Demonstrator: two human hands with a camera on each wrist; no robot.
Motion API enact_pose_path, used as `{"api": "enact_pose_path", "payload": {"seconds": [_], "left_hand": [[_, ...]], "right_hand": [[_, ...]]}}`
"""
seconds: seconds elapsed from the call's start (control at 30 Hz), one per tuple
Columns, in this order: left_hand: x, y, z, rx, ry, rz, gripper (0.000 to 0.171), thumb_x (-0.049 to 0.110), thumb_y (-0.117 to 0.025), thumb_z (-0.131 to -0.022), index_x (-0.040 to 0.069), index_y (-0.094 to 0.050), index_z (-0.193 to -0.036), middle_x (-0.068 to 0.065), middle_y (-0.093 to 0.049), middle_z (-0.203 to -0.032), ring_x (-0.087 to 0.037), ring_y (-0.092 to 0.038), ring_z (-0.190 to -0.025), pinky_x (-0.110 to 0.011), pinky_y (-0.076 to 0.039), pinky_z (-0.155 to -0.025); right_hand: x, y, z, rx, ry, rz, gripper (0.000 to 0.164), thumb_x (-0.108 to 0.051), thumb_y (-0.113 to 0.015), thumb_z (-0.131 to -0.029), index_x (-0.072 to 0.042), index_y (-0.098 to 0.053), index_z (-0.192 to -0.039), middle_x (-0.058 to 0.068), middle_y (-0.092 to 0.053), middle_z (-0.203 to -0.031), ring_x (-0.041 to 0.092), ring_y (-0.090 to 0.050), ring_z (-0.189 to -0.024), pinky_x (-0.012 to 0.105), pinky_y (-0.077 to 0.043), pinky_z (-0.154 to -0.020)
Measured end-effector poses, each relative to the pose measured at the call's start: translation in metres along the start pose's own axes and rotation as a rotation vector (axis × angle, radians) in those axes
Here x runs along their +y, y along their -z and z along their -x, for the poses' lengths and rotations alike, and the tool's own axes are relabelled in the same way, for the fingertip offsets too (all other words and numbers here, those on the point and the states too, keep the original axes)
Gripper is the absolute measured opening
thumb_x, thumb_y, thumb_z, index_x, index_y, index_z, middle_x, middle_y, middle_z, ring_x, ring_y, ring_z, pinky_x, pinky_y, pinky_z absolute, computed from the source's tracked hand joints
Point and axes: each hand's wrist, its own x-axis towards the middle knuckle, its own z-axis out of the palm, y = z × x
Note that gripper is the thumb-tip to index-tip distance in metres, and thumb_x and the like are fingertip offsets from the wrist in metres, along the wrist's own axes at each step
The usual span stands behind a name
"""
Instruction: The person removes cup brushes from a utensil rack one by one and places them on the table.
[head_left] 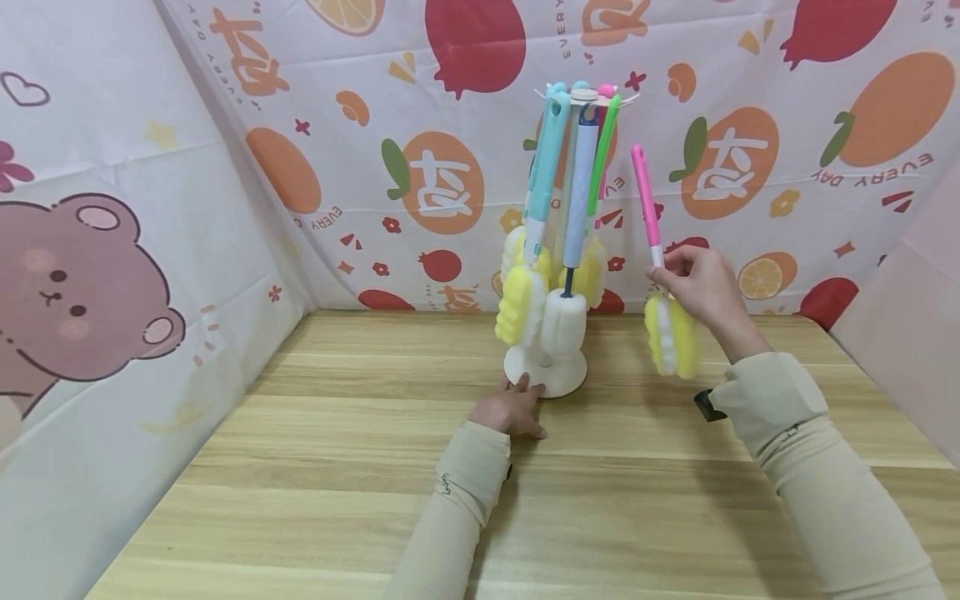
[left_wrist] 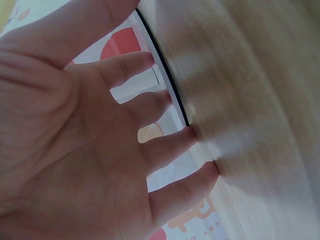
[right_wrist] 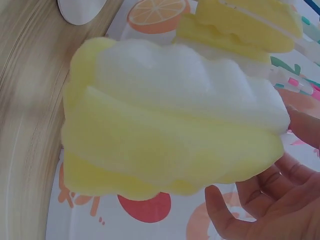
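A sponge bottle brush with a pink handle (head_left: 645,192) and a yellow-and-white sponge head (head_left: 667,337) hangs upright from my right hand (head_left: 701,283), which pinches it near the neck, above the tabletop. In the right wrist view that sponge head (right_wrist: 170,120) fills the middle, with fingers beside its end. To its left stands a white brush stand, its round base (head_left: 570,379) on the table. My left hand (head_left: 510,408) lies low at the base's front edge, fingers spread. The left wrist view shows its palm (left_wrist: 100,145) and extended fingertips touching a surface.
Several brushes hang from the stand's top (head_left: 585,96): a turquoise-handled brush (head_left: 551,158), a pale blue-handled brush (head_left: 577,192) with a white head, and a green-handled brush (head_left: 602,158). Behind the wooden table (head_left: 337,467) hangs a fruit-printed cloth (head_left: 337,208); a bear-printed cloth (head_left: 97,292) covers the left side.
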Motion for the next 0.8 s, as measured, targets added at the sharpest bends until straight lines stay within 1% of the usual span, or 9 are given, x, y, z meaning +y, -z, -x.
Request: {"api": "enact_pose_path", "payload": {"seconds": [0.1,0.37,0.53,0.8], "left_hand": [[0.002,0.003,0.004,-0.009,0.000,0.012,0.070,0.040,-0.064,-0.081,0.027,-0.030,-0.141,0.001,-0.012,-0.150,-0.024,-0.005,-0.133,-0.051,-0.028,-0.101],[0.001,0.002,0.003,-0.014,-0.002,0.025,0.071,0.040,-0.064,-0.081,0.027,-0.028,-0.141,0.001,-0.010,-0.150,-0.024,-0.004,-0.133,-0.054,-0.029,-0.100],[0.001,0.001,0.002,-0.013,0.000,0.028,0.071,0.040,-0.064,-0.081,0.027,-0.029,-0.141,0.001,-0.011,-0.150,-0.025,-0.004,-0.133,-0.054,-0.028,-0.100],[0.000,0.002,0.002,0.005,-0.029,-0.020,0.072,0.041,-0.064,-0.081,0.025,-0.028,-0.142,-0.003,-0.012,-0.150,-0.028,-0.008,-0.132,-0.051,-0.031,-0.100]], "right_hand": [[0.001,0.000,0.000,-0.011,-0.005,0.001,0.029,-0.026,-0.064,-0.084,0.000,-0.063,-0.095,0.012,-0.053,-0.080,0.024,-0.044,-0.070,0.032,-0.039,-0.055],[0.006,0.000,0.001,-0.040,-0.015,0.033,0.036,-0.032,-0.062,-0.084,0.002,-0.061,-0.096,0.014,-0.054,-0.081,0.025,-0.045,-0.071,0.031,-0.040,-0.055],[0.010,0.000,0.002,-0.028,-0.010,0.061,0.034,-0.030,-0.063,-0.084,0.002,-0.060,-0.093,0.015,-0.056,-0.080,0.026,-0.047,-0.069,0.031,-0.041,-0.053],[0.016,-0.001,0.002,-0.027,-0.014,0.088,0.032,-0.028,-0.064,-0.082,0.003,-0.060,-0.090,0.017,-0.058,-0.077,0.025,-0.049,-0.063,0.029,-0.041,-0.048]]}}
